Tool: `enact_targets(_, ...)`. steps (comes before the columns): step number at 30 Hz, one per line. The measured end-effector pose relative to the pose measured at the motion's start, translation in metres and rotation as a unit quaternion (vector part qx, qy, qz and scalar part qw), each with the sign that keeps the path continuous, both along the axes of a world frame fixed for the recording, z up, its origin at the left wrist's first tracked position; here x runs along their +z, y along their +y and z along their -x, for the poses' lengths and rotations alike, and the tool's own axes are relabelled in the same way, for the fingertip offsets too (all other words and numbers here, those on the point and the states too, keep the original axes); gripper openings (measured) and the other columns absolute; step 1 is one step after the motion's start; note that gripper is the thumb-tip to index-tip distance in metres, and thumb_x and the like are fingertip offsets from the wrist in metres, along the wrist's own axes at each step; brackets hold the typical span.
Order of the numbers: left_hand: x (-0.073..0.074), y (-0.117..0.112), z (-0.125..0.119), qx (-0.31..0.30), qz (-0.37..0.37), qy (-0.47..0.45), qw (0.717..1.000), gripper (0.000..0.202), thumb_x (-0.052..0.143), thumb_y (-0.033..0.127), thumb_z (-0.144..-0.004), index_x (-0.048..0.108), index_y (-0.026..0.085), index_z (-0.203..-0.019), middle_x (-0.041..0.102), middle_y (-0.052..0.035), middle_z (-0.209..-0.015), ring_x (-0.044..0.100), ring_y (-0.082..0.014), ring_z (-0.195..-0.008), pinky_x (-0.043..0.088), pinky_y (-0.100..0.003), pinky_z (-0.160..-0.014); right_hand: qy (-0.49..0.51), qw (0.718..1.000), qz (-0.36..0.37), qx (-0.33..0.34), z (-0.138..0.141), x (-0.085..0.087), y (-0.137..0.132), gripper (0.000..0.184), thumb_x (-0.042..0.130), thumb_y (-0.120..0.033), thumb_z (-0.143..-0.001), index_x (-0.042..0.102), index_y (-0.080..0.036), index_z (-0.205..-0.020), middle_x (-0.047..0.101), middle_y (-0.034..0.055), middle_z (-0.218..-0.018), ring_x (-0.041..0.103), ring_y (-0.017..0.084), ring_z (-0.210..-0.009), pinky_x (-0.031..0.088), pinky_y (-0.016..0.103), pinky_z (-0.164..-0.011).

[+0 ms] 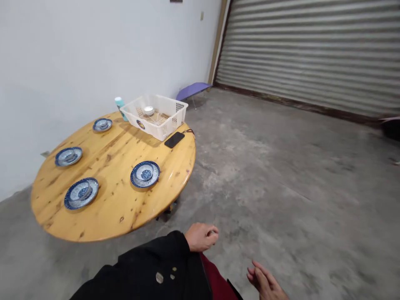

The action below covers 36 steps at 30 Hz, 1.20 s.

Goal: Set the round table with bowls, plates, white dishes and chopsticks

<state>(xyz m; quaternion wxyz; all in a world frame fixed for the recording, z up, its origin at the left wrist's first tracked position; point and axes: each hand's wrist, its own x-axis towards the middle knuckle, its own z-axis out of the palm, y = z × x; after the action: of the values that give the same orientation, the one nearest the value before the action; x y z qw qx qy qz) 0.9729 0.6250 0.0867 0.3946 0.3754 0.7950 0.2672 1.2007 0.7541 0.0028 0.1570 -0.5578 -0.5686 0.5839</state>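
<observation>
My left hand (200, 236) hangs low near the bottom centre, out of a black sleeve, its fingers curled into a loose fist with nothing visible in them. At the bottom edge my right hand (265, 282) shows its fingers stretched out and slightly apart, holding nothing. Both hands are over the concrete floor, apart from the round wooden table (112, 208) to the left. On the table sit several blue-and-white plates with small bowls on them; the nearest set (145, 173) lies toward the table's right side.
A white plastic basket (162, 125) with a small bowl and chopsticks stands at the table's far edge. A black phone (174, 139) lies beside it, a teal bottle (119, 104) behind. A purple umbrella (193, 89) lies by the wall. A rolled shutter (312, 54) closes the back.
</observation>
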Motion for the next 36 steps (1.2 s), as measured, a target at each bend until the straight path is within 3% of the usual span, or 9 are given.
enact_targets(3,-0.001,0.021,0.0,0.006,0.021,0.009,1.0,0.039,0.046,0.031,-0.088,0.072,0.022,-0.115,0.079,-0.0013,-0.089,0.07,-0.0169,-0.083,0.046,-0.023,-0.076,-0.006,1.0,0.03,-0.004,0.017,-0.003,0.031,0.066,0.07,-0.065,-0.063,0.073,-0.012,-0.101,0.076,0.0092,-0.081,0.074,0.026,-0.074,0.06,0.032,-0.066)
enact_targets(6,-0.003,0.038,0.011,0.042,0.044,0.019,0.998,0.04,0.045,0.031,-0.088,0.072,0.022,-0.116,0.078,-0.0016,-0.087,0.07,-0.0167,-0.08,0.046,-0.023,-0.075,0.031,0.997,0.066,0.035,0.05,-0.008,0.054,0.071,0.074,-0.068,-0.057,0.073,-0.01,-0.099,0.074,0.0075,-0.074,0.072,0.023,-0.069,0.059,0.031,-0.068)
enact_targets(9,-0.008,0.063,0.03,0.078,0.052,0.024,0.995,0.038,0.045,0.031,-0.089,0.073,0.023,-0.113,0.078,-0.0005,-0.086,0.069,-0.016,-0.078,0.046,-0.022,-0.073,0.057,0.99,0.09,0.09,0.089,-0.012,0.071,0.071,0.075,-0.07,-0.056,0.074,-0.011,-0.096,0.073,0.0062,-0.07,0.071,0.021,-0.066,0.059,0.029,-0.065)
enact_targets(13,-0.01,0.115,0.066,0.085,0.025,0.012,0.996,0.035,0.046,0.031,-0.088,0.073,0.024,-0.11,0.078,0.0,-0.084,0.069,-0.0161,-0.08,0.046,-0.022,-0.073,0.079,0.981,0.1,0.145,0.135,-0.009,0.106,0.067,0.075,-0.07,-0.059,0.075,-0.013,-0.094,0.073,0.0054,-0.069,0.07,0.021,-0.066,0.059,0.03,-0.066)
enact_targets(17,-0.006,0.171,0.115,0.077,-0.017,0.009,0.997,0.037,0.045,0.032,-0.089,0.072,0.022,-0.112,0.076,-0.0011,-0.083,0.069,-0.0167,-0.077,0.045,-0.023,-0.072,0.075,0.989,0.074,0.102,0.174,0.004,0.166,0.069,0.076,-0.071,-0.056,0.074,-0.012,-0.093,0.072,0.0046,-0.067,0.069,0.02,-0.064,0.059,0.029,-0.065)
enact_targets(21,-0.007,0.21,0.166,0.086,-0.05,-0.002,0.995,0.04,0.042,0.033,-0.091,0.072,0.02,-0.113,0.075,-0.0014,-0.082,0.067,-0.0161,-0.074,0.045,-0.024,-0.07,0.06,0.996,0.045,0.038,0.209,0.016,0.224,0.07,0.078,-0.068,-0.054,0.073,-0.012,-0.094,0.072,0.0043,-0.068,0.069,0.02,-0.065,0.059,0.029,-0.066)
enact_targets(26,-0.009,0.235,0.204,0.103,-0.023,-0.02,0.994,0.04,0.043,0.033,-0.09,0.072,0.019,-0.114,0.076,-0.0021,-0.083,0.067,-0.0171,-0.075,0.045,-0.024,-0.072,0.044,0.998,0.049,0.026,0.249,0.013,0.253,0.071,0.076,-0.069,-0.059,0.072,-0.012,-0.1,0.073,0.0046,-0.073,0.071,0.02,-0.069,0.059,0.03,-0.07)
enact_targets(31,-0.011,0.25,0.225,0.134,0.005,-0.048,0.99,0.037,0.045,0.031,-0.09,0.073,0.021,-0.112,0.077,-0.0027,-0.087,0.069,-0.0174,-0.077,0.046,-0.024,-0.072,0.011,0.985,0.122,0.121,0.293,-0.001,0.273,0.078,0.077,-0.074,-0.052,0.073,-0.011,-0.097,0.074,0.0066,-0.072,0.071,0.022,-0.067,0.058,0.03,-0.065)
enact_targets(36,-0.014,0.265,0.267,0.26,-0.007,-0.028,0.965,0.037,0.044,0.033,-0.091,0.072,0.023,-0.112,0.076,-0.0014,-0.084,0.069,-0.0173,-0.076,0.047,-0.025,-0.072,0.016,0.966,0.118,0.228,0.377,0.0,0.326,0.071,0.079,-0.071,-0.051,0.074,-0.013,-0.092,0.073,0.0052,-0.07,0.069,0.02,-0.064,0.058,0.03,-0.064)
